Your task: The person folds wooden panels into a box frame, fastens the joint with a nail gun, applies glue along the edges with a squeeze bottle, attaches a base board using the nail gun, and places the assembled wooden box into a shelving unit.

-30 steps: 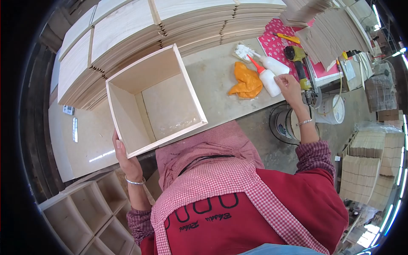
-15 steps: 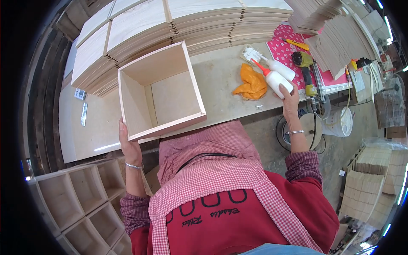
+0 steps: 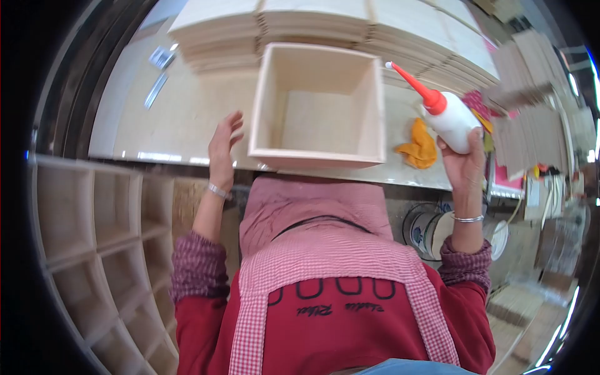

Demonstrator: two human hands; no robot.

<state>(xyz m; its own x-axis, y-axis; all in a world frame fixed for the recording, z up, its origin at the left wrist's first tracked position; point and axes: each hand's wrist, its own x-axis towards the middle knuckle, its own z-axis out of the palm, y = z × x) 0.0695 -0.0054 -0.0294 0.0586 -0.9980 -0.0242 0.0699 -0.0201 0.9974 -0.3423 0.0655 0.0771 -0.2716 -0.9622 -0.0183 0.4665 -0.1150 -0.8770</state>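
An open wooden box [image 3: 319, 157] rests on the pale table [image 3: 181, 119] in front of me, its hollow side facing up. To the left of the box, apart from it, my left hand [image 3: 224, 147] holds nothing and its fingers are spread. Right of the box, my right hand [image 3: 464, 161] grips a white glue bottle [image 3: 455, 125] with a red nozzle, raised and pointing up to the left. An orange cloth [image 3: 420, 145] lies between the box and my right hand.
Stacks of wooden panels [image 3: 319, 22] line the back of the table. At the lower left stand wooden compartments [image 3: 115, 215]. More boards [image 3: 540, 134] are piled at the right, above buckets [image 3: 431, 231] on the floor. A small device [image 3: 162, 57] lies at the back left.
My right hand has lifted the bottle off the table and brought it towards the box. My left hand has let go of the box, which now sits straighter. The view has turned.
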